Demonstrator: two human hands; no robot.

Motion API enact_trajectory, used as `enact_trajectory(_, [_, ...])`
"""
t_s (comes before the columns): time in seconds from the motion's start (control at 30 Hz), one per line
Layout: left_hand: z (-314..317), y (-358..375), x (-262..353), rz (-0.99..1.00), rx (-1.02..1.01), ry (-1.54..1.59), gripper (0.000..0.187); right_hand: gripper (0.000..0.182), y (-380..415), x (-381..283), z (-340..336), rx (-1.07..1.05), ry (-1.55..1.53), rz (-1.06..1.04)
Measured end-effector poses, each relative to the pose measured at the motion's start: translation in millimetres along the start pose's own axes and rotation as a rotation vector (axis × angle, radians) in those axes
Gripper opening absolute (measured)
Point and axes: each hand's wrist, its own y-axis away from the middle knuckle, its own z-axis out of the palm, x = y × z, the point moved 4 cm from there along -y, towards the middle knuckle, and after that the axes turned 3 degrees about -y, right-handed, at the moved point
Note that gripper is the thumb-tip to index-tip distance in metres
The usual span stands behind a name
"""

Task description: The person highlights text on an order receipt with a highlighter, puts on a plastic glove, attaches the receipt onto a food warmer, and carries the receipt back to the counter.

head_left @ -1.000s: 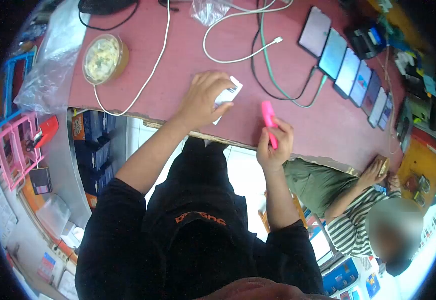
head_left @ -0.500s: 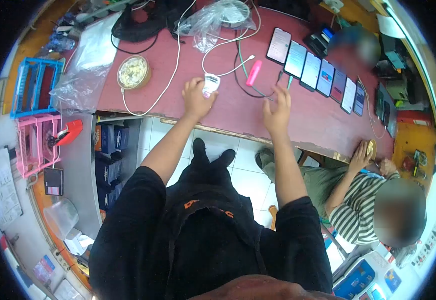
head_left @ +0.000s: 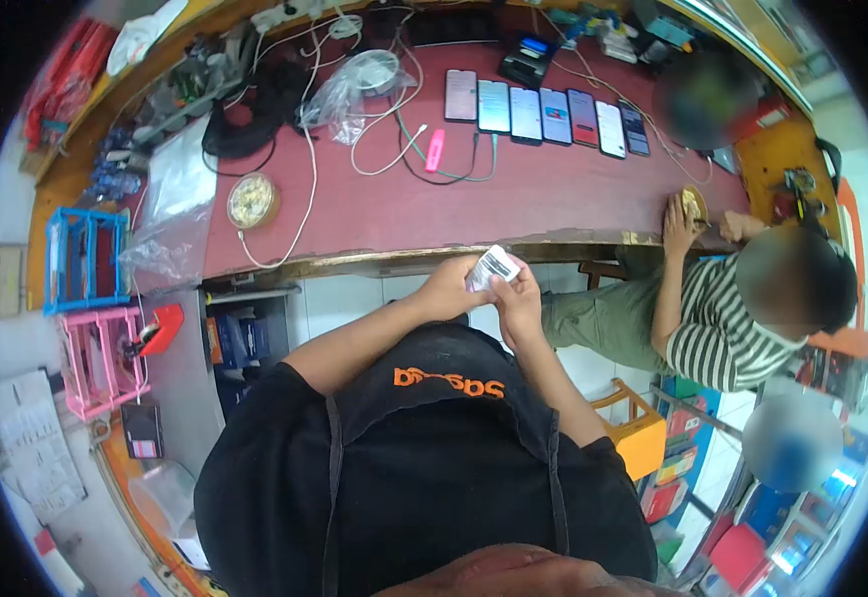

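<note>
Biggest thing here is the red table (head_left: 404, 214), just ahead of the grip, its far edge lost under clutter. Off to the right of the grip sits a person (head_left: 703, 323) in stripes; the head is blurred out and the legs go partly under the table. Farther ahead of the grip there's a row of phones (head_left: 526, 115), screens lit but way too small to read. A crumpled plastic bag (head_left: 349, 95) is ahead and to the left, half covering something round I can't make out. The tub (head_left: 253, 201) is left of the grip, contents kinda mushy-looking, can't tell what.

Now the hands: left hand (head_left: 452, 289) and right hand (head_left: 521, 303) are both grasping the white slip (head_left: 494, 269), right thumb on its face, some fingers hidden behind it. Dark print on it, unreadable. Smallest is the pink highlighter (head_left: 435, 149), lying ahead and slightly left of the grip.
</note>
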Motion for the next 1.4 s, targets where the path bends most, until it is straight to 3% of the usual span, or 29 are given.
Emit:
enact_trajectory(0.13, [-8, 3, 11, -0.002, -0.02, -0.101, 0.069, 0.045, 1, -21, -2, 0.139, 0.04, -0.169])
enact_trajectory(0.2, [-35, 7, 14, 0.067, 0.011, -0.285, 0.058, 0.051, 8, -35, -12, 0.274, 0.075, -0.287])
enact_trajectory(0.27, [-59, 9, -11, -0.102, -0.255, 0.033, 0.04, 0.06, 18, -48, -25, 0.394, 0.073, -0.338])
enact_trajectory(0.33, [-83, 31, 10, -0.249, -0.599, 0.438, 0.026, 0.063, 35, -50, -34, 0.511, 0.072, -0.385])
enact_trajectory(0.43, [-97, 50, 15, -0.262, -0.81, 0.366, 0.024, 0.064, 42, -41, -59, 0.604, 0.152, -0.486])
enact_trajectory(0.5, [-105, 54, -20, -0.345, -0.764, -0.331, 0.023, 0.062, 51, -25, -68, 0.688, 0.108, -0.464])
enact_trajectory(0.53, [-108, 53, -34, -0.22, -0.758, -0.491, 0.035, 0.058, 55, -20, -66, 0.726, 0.104, -0.488])
enact_trajectory(0.63, [-114, 42, -62, -0.32, -0.853, -0.649, 0.047, 0.057, 70, -7, -58, 0.78, 0.023, -0.474])
enact_trajectory(0.73, [-91, 22, -74, -0.15, -1.036, -0.643, 0.056, 0.054, 83, 11, -59, 0.851, -0.028, -0.529])
enact_trajectory(0.8, [-70, 19, -57, -0.145, -0.954, -0.508, 0.06, 0.052, 91, 24, -62, 0.906, -0.056, -0.543])
enact_trajectory(0.87, [-45, 11, -57, -0.06, -1.001, -0.275, 0.064, 0.052, 99, 30, -60, 0.928, -0.046, -0.537])
enact_trajectory(0.97, [-23, 3, -75, 0.047, -1.01, -0.364, 0.061, 0.051, 107, 36, -49, 0.962, -0.064, -0.538])
enact_trajectory(1.03, [-26, -8, -62, 0.141, -1.057, -0.874, 0.051, 0.051, 112, 40, -46, 0.961, -0.05, -0.547])
enact_trajectory(1.07, [-26, -16, -107, 0.228, -1.02, -1.105, 0.04, 0.051, 115, 41, -44, 0.972, -0.094, -0.582])
enact_trajectory(1.1, [-29, -17, -111, 0.432, -0.913, -1.034, 0.032, 0.051, 119, 41, -39, 0.988, -0.111, -0.579])
enact_trajectory(1.17, [-40, -14, -85, 0.288, -1.084, -1.408, 0.033, 0.05, 124, 40, -32, 1.02, -0.073, -0.588])
enact_trajectory(1.2, [-42, -12, -91, 0.295, -1.096, -1.419, 0.033, 0.049, 124, 44, -33, 1.021, -0.083, -0.588])
enact_trajectory(1.27, [-51, -21, -89, 0.315, -0.704, -1.079, 0.03, 0.049, 125, 50, -37, 1.02, -0.106, -0.604])
enact_trajectory(1.4, [-62, -10, -69, 0.46, -0.688, -0.95, 0.03, 0.048, 127, 51, -31, 1.019, -0.072, -0.569])
